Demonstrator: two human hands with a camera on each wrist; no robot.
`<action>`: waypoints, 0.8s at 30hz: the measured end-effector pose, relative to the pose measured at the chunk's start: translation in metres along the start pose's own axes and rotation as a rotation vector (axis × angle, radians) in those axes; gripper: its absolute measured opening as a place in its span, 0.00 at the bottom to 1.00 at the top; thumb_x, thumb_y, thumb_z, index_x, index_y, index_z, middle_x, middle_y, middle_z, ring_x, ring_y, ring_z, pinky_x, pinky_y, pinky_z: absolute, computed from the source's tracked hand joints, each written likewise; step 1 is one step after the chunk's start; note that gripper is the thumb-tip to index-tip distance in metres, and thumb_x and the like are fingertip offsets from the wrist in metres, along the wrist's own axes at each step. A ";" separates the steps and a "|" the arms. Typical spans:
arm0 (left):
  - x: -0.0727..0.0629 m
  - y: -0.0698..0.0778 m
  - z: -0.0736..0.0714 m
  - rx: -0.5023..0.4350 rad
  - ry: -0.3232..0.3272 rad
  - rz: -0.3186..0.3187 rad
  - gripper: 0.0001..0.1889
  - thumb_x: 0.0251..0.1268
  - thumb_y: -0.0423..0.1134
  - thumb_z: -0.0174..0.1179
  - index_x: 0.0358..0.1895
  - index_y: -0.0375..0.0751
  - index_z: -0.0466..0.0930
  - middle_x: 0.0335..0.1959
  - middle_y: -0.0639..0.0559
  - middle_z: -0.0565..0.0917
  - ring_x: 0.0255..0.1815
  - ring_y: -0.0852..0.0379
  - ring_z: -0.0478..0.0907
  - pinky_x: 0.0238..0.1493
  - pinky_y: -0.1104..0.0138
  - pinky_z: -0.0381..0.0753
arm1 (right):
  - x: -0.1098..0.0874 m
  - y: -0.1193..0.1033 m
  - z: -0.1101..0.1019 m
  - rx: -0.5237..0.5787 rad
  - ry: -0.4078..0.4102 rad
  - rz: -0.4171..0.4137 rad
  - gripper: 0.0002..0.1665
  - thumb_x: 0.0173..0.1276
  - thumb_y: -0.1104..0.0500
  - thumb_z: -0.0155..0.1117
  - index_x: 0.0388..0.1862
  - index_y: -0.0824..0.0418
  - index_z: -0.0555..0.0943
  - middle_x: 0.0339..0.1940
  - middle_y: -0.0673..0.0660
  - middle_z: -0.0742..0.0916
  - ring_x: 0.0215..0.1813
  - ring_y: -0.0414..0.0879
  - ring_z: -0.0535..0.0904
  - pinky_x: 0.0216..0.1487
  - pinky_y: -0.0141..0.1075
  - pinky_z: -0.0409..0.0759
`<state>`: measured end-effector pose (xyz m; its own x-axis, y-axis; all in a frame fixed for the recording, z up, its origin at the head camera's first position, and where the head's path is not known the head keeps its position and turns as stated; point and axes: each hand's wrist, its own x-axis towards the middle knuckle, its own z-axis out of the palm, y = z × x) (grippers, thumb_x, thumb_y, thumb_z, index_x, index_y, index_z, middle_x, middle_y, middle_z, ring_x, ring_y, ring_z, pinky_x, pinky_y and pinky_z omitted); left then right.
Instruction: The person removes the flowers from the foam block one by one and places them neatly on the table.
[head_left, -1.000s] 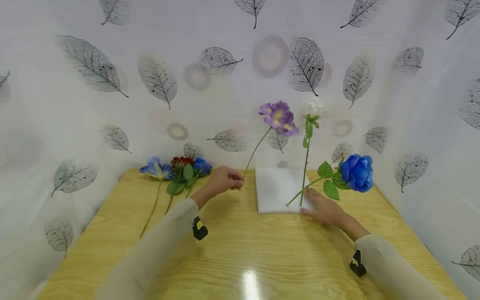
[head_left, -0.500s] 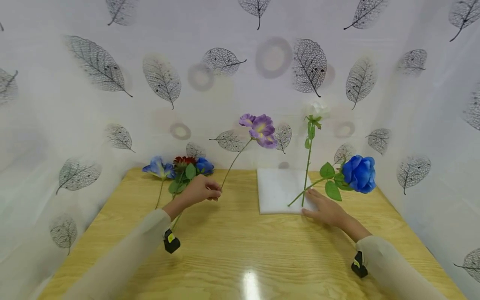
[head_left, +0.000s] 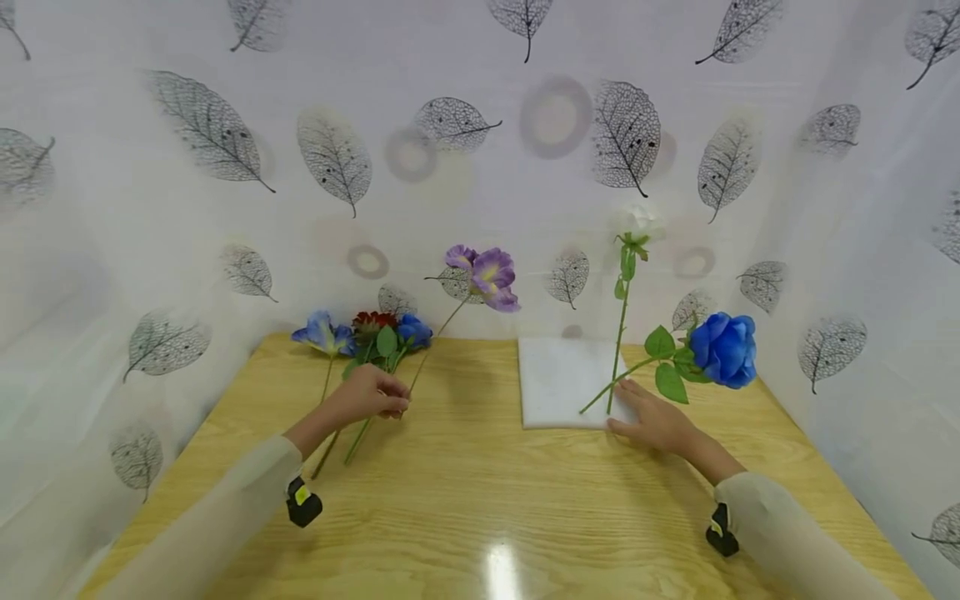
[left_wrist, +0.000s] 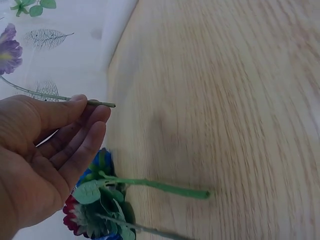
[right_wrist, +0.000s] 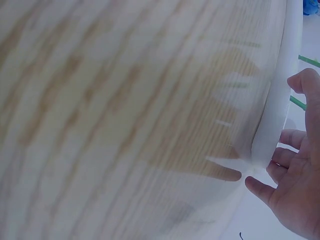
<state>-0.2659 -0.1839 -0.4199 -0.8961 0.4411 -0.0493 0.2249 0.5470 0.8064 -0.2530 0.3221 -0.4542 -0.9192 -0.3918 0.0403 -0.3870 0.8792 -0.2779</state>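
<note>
My left hand (head_left: 366, 395) pinches the lower stem of a purple artificial flower (head_left: 491, 279) between thumb and fingers. In the left wrist view, the cut end of its stem (left_wrist: 107, 104) pokes out past the fingertips. The bloom leans up and to the right. My right hand (head_left: 654, 418) rests at the right edge of a white foam block (head_left: 555, 379), its fingers spread along the side. A white rose (head_left: 639, 225) stands upright in the foam, and a blue rose (head_left: 723, 350) slants far to the right from it, their stems crossing.
On the wooden table (head_left: 450, 508), left of the foam, lie a pale blue flower (head_left: 322, 333), a dark red flower (head_left: 372, 323) and another blue rose (head_left: 415, 331), stems toward me. A leaf-patterned curtain (head_left: 480, 183) hangs behind the table.
My left hand has moved left and slightly nearer, carrying the purple flower away from the foam toward the lying flowers. The right hand stays at the foam's edge.
</note>
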 end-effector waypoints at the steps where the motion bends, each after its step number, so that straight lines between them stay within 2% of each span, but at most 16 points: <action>1: -0.001 -0.002 -0.001 -0.005 -0.001 -0.008 0.10 0.69 0.32 0.65 0.46 0.27 0.87 0.37 0.37 0.90 0.34 0.54 0.87 0.42 0.55 0.90 | 0.000 0.000 0.000 -0.003 0.000 0.000 0.45 0.74 0.41 0.61 0.74 0.74 0.67 0.77 0.76 0.65 0.77 0.72 0.62 0.71 0.64 0.68; 5: -0.006 -0.006 -0.005 -0.019 -0.012 -0.025 0.10 0.69 0.31 0.65 0.46 0.26 0.87 0.37 0.37 0.90 0.34 0.54 0.87 0.42 0.52 0.90 | -0.001 0.000 0.000 -0.007 0.001 -0.002 0.45 0.74 0.42 0.61 0.74 0.75 0.67 0.77 0.76 0.66 0.77 0.72 0.62 0.71 0.64 0.68; 11: -0.014 -0.010 -0.008 -0.026 -0.023 -0.072 0.09 0.68 0.31 0.66 0.44 0.26 0.87 0.37 0.39 0.90 0.34 0.53 0.88 0.41 0.56 0.90 | 0.000 0.002 0.001 -0.008 -0.002 -0.004 0.45 0.74 0.41 0.61 0.74 0.74 0.67 0.77 0.75 0.66 0.77 0.72 0.62 0.71 0.64 0.67; 17: -0.022 -0.013 -0.010 -0.014 -0.052 -0.087 0.09 0.68 0.32 0.66 0.43 0.27 0.88 0.38 0.40 0.90 0.35 0.54 0.88 0.40 0.58 0.90 | 0.001 0.003 0.002 -0.003 -0.011 0.004 0.46 0.74 0.40 0.61 0.74 0.74 0.67 0.78 0.75 0.65 0.78 0.72 0.61 0.72 0.64 0.67; 24: -0.027 -0.016 -0.009 -0.025 -0.066 -0.102 0.08 0.67 0.30 0.66 0.42 0.26 0.88 0.38 0.38 0.90 0.35 0.51 0.89 0.39 0.59 0.90 | 0.000 0.004 0.001 0.009 -0.006 0.000 0.46 0.74 0.40 0.61 0.75 0.74 0.66 0.78 0.74 0.65 0.78 0.71 0.61 0.72 0.64 0.67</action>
<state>-0.2488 -0.2109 -0.4261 -0.8864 0.4305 -0.1703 0.1235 0.5743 0.8093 -0.2544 0.3249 -0.4563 -0.9188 -0.3932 0.0347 -0.3861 0.8769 -0.2864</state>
